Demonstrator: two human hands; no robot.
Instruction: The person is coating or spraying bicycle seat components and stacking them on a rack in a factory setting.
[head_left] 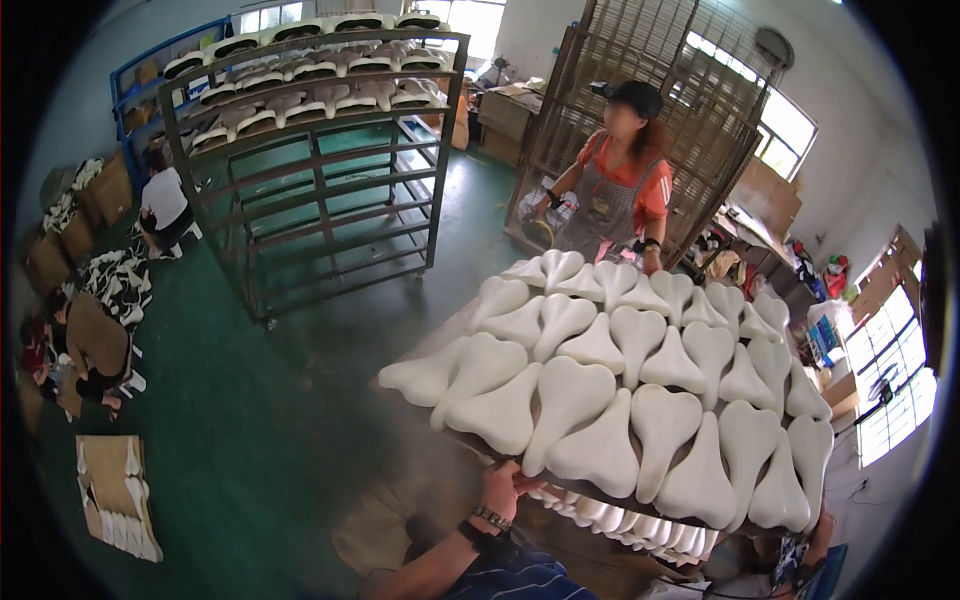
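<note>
Before me lies a broad board, mostly hidden under rows of smooth off-white bicycle saddle pads (570, 400), laid close together with wide and narrow ends alternating. My left hand (503, 487), with a bracelet and a dark band at the wrist, is closed on the board's near edge, left of the middle. My right hand (820, 535) is at the near right corner, low beside the board; its fingers are hidden. Under the near edge shows a lower row of white saddle pads (620, 518).
Across the board stands a person (620, 190) in a cap and apron, one hand at its far edge. A wheeled metal rack (320, 190) holds more pads on its upper shelves. Two people (100, 335) sit at left near dark-and-white piles. A cardboard piece with pads (112, 480) lies on the floor.
</note>
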